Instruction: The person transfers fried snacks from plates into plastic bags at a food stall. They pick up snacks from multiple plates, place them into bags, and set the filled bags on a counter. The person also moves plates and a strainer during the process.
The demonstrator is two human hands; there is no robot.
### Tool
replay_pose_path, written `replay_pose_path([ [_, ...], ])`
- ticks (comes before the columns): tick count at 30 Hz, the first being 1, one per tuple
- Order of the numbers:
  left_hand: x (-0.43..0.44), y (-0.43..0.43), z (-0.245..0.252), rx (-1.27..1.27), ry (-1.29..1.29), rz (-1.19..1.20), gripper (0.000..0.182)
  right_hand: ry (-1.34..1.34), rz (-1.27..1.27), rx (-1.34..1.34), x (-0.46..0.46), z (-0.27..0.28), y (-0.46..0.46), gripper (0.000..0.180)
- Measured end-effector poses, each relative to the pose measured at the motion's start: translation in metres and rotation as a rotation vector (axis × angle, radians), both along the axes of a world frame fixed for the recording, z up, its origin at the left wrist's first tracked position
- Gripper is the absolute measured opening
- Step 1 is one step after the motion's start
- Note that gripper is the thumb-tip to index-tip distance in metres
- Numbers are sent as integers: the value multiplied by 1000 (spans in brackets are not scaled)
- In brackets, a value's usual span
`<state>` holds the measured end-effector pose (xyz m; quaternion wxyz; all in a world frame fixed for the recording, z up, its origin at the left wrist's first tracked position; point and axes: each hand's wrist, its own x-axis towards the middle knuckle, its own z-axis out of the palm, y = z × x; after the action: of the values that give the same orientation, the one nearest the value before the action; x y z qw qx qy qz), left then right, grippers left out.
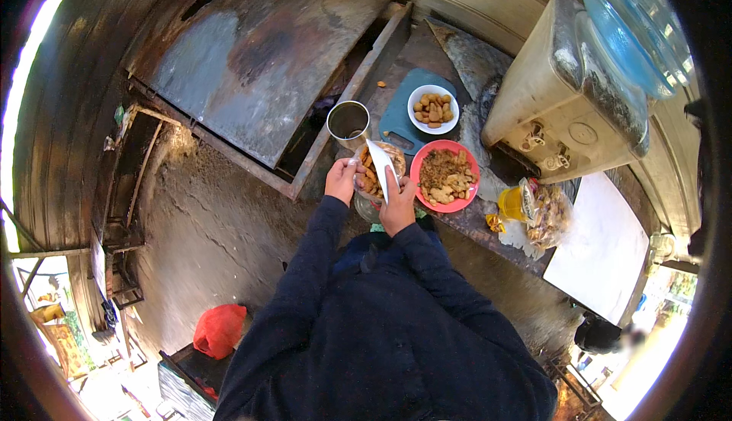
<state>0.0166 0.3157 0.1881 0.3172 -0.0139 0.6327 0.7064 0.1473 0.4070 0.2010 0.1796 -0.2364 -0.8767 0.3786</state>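
Note:
My left hand [341,179] pinches the edge of a clear plastic bag [358,165] that holds browned pieces of food. In my right hand [398,203] is a white dish [380,165], seen nearly edge-on and tilted against the bag's mouth. Just beyond the bag stands a metal cup [349,120] with a dark inside. A pink plate [446,208] of minced and chunky food lies right of my right hand. Behind it, a white bowl [433,128] of small brown rounded pieces rests on a blue cutting board [403,92]. Beneath the bag, a clear container is partly hidden.
A large metal-topped counter [269,49] fills the upper left. At right stand a water dispenser [537,106] with a blue bottle [629,38], a yellow packet [514,203], a clear bag of snacks [549,218] and a white board [600,246]. A red plastic bag [219,330] lies lower left.

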Motion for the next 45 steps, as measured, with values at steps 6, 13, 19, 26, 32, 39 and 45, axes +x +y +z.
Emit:
replay_pose_path([
  [6,13,0,18,57,-117,72,16,74,101,40,7,-3,-8,72],
  [13,19,0,25,-91,41,12,18,77,134,62,-4,-6,-17,75],
  [19,9,-11,16,-249,235,-31,15,150,286,-152,9,-5,-5,79],
  [26,9,-23,32,-97,20,-11,11,-108,-26,-517,-44,-80,41,31],
  [32,15,-21,36,-144,33,-24,10,-319,338,-514,-88,-85,78,26],
  [39,9,-13,48,-91,78,-38,9,-437,572,-111,-80,-90,84,29],
  [45,2,-7,58,-138,-4,-69,12,-466,487,-23,-72,-89,82,23],
])
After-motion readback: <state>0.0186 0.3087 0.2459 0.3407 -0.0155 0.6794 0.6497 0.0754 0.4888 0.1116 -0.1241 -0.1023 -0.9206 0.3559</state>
